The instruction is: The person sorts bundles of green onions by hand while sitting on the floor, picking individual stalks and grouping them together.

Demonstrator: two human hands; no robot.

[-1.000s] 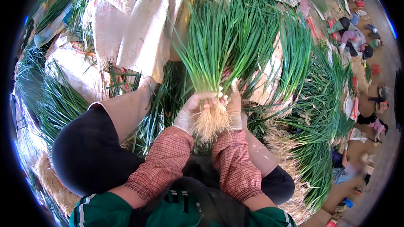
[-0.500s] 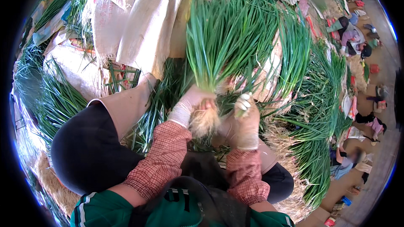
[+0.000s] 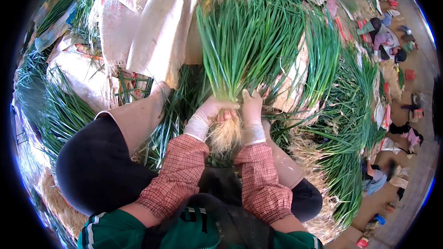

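My left hand (image 3: 214, 113), in a pale glove, is wrapped round the lower stalks of a bunch of green onions (image 3: 230, 60). Their long green leaves fan out away from me, and the pale stringy roots (image 3: 225, 136) hang below my fist. Close beside it on the right, my gloved right hand (image 3: 252, 110) has its thumb and fingers closed on green onion stalks at the right side of the bunch. Its fingertips point away from me, and the exact stalks between them are partly hidden.
More green onions (image 3: 320, 60) lie to the right, over a pale sack. Trimmings and roots (image 3: 307, 157) are heaped beside my right leg. Woven sacks (image 3: 159, 27) spread at the far left. Several people (image 3: 387, 41) sit along the far right.
My right hand has moved left and away from me, from beside the bunch to its stalks. The pale green scraps it held are no longer seen. The left hand keeps its grip.
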